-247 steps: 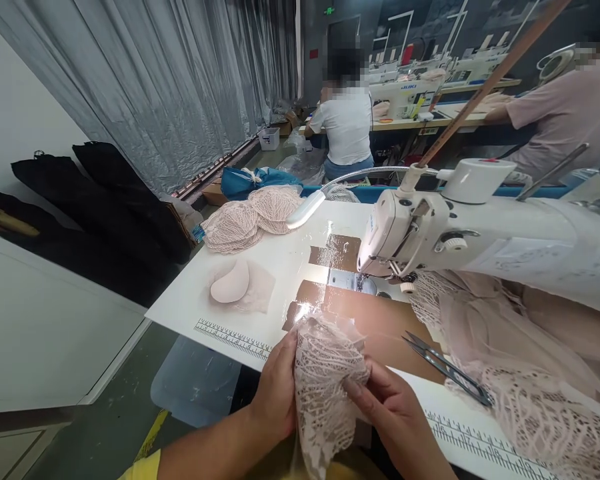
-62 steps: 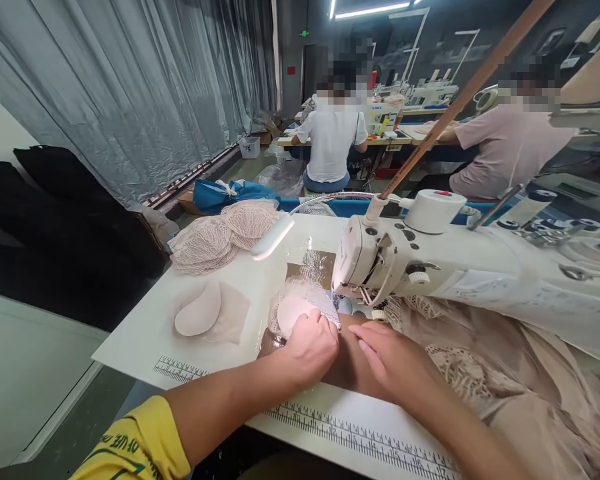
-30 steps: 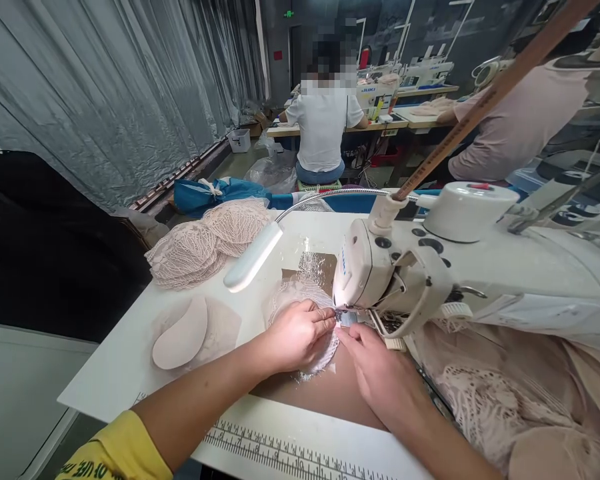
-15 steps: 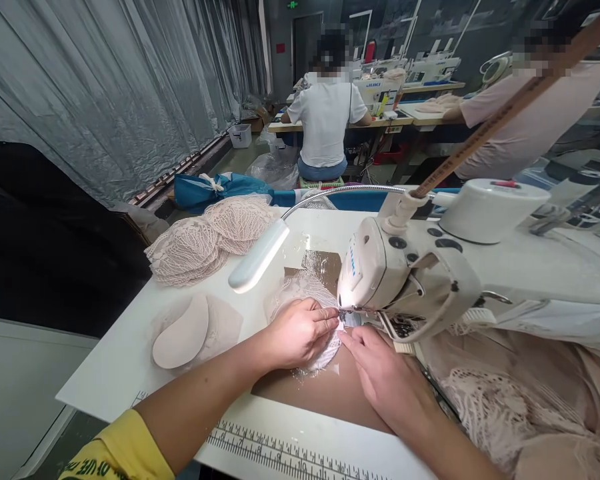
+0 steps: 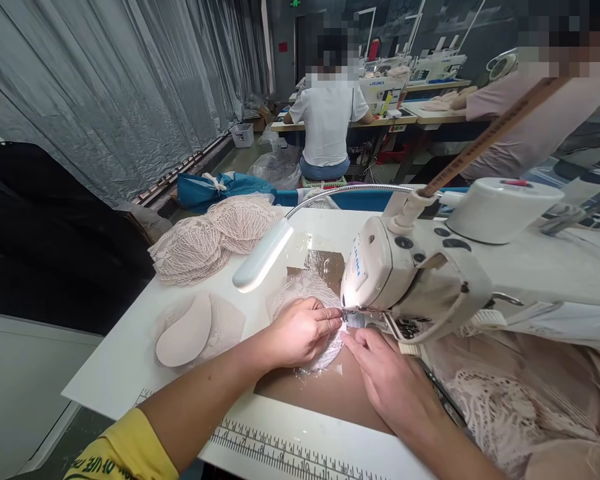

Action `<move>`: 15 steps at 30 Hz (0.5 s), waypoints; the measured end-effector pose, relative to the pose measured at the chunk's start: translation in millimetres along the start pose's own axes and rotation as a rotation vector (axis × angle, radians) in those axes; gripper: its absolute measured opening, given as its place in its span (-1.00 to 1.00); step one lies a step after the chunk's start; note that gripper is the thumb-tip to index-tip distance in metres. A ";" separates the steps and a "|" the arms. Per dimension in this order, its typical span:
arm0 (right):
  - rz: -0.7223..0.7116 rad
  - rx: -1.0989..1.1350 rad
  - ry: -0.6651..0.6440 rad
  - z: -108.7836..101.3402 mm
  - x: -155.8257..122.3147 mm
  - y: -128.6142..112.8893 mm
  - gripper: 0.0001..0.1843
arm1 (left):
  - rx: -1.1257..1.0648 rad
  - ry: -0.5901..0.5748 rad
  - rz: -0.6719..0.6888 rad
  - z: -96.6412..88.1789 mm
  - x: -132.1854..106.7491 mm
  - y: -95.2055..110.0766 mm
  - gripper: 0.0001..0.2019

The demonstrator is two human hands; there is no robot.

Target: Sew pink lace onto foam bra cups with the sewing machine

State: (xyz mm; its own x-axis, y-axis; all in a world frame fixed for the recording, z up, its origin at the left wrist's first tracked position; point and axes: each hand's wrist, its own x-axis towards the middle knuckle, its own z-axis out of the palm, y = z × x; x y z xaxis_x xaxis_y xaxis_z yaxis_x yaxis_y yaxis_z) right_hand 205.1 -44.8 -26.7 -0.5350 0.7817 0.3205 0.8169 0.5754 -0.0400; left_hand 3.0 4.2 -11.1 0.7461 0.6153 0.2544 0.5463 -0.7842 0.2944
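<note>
A pale lace cup piece (image 5: 304, 288) lies under the needle area of a white sewing machine (image 5: 375, 263). My left hand (image 5: 303, 330) rests on the lace with its fingers pressed together, fingertips close beside the presser foot. Just in front of the foot, the thumb and index finger of my right hand (image 5: 383, 367) pinch the edge of the same lace. Part of the lace is hidden beneath my left hand, and the needle itself is too small to make out.
A beige foam cup (image 5: 185, 333) on sheer fabric lies at left, with stacked lace cups (image 5: 193, 250) behind it. A lamp (image 5: 263, 257) hangs over the table. Lace fabric (image 5: 500, 407) is heaped at right. A printed ruler (image 5: 290, 450) runs along the front edge. Two people sit beyond.
The camera view has shifted slightly, so everything sits a little further right. Both hands keep almost the same place on the lace at the presser foot.
</note>
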 end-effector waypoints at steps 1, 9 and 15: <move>0.001 -0.011 0.000 -0.1 -0.1 -0.2 -0.50 | 0.000 -0.004 -0.006 -0.4 0.7 0.2 -0.66; 0.011 -0.004 0.012 -0.7 0.5 -0.8 -0.50 | 0.098 0.006 -0.090 0.1 3.8 3.3 -0.65; 0.038 0.078 -0.009 2.3 -1.4 1.0 -0.52 | 0.127 0.014 -0.189 3.6 -3.1 4.8 -0.62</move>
State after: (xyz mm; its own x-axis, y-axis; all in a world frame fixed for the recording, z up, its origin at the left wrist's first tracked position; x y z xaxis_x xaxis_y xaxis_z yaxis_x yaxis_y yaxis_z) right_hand 206.1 -44.8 -29.3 -0.5064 0.8051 0.3089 0.8174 0.5623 -0.1255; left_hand 4.6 -1.7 -13.8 0.6216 0.7523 0.2185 0.7198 -0.6585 0.2197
